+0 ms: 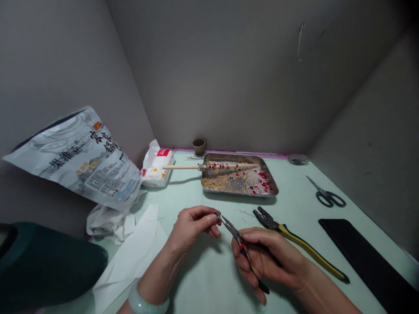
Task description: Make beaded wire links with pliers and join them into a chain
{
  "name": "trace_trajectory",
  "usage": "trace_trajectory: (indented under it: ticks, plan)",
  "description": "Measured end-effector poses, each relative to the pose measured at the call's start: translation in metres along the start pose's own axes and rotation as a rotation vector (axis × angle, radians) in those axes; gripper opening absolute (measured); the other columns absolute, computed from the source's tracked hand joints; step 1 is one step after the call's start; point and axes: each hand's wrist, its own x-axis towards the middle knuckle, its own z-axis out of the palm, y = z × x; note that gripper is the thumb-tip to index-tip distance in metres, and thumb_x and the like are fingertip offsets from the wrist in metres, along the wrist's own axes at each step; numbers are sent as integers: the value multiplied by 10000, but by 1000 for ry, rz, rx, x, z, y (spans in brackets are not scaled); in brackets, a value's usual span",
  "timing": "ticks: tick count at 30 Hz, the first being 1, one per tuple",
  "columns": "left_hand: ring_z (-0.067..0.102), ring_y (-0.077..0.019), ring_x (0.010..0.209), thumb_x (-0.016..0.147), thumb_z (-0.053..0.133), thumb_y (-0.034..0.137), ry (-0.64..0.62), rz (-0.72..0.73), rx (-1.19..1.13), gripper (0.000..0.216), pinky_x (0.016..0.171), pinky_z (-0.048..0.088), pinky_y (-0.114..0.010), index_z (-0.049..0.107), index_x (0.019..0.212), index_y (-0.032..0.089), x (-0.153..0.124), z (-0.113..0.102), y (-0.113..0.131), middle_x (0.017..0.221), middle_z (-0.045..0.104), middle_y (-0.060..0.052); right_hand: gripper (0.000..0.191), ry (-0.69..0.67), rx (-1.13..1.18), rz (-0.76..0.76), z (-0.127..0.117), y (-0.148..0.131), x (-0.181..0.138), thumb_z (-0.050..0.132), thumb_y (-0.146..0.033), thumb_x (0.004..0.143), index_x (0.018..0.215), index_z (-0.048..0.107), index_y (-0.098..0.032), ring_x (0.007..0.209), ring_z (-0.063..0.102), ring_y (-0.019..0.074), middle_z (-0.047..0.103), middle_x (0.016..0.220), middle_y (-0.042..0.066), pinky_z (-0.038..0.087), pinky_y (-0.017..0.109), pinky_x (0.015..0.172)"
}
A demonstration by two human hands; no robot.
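Observation:
My left hand (193, 226) pinches a tiny beaded piece (218, 219) between thumb and fingers, with a pale green bangle (145, 302) on its wrist. My right hand (266, 257) is wrapped round the dark handles of small needle-nose pliers (236, 235), whose tips meet the piece at my left fingertips. Both hands hover just above the pale green table (203, 279). Beyond them a metal tray (238, 179) holds several gold and red beads, and a wooden stick (183, 166) strung with red beads lies across its rim.
Yellow-handled pliers (294, 242) lie right of my hands. Scissors (325, 194) and a black flat case (366, 261) sit further right. A printed plastic bag (81, 159), a tissue pack (157, 168), white paper (137, 253) and a small cup (198, 145) stand to the left and back. Grey walls enclose the table.

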Motion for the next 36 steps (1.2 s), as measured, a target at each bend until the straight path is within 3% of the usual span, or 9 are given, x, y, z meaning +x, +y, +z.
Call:
trace_trajectory:
  ticks: [9,18,28,36]
  plan:
    - [622,-116,502,708,721,262,-21,-5,-35,190,529,506,-241,688,817,109,0,2,-2,663,673,-33,284,16,-32,-17,5,-1,1,445,-286,836,813,629,-71,483,594,155,575,618,60,520,275,372]
    - [624,-109,510,730,704,270,-15,9,16,178,535,502,-233,673,793,107,1,5,-3,696,678,-42,252,139,-190,-103,11,0,1,468,-296,831,760,608,-99,406,503,113,519,569,22,380,182,283]
    - [649,-142,561,698,724,298,72,10,52,227,588,515,-253,622,789,116,2,5,-3,591,666,-38,269,215,-364,-161,11,4,3,451,-325,855,793,585,-100,452,524,119,541,615,33,431,212,353]
    - [658,-152,650,668,725,254,120,95,135,180,665,533,-282,624,748,129,-1,11,3,725,679,-49,296,347,-613,-213,21,5,4,444,-390,880,833,563,-122,532,543,117,546,694,28,420,218,442]
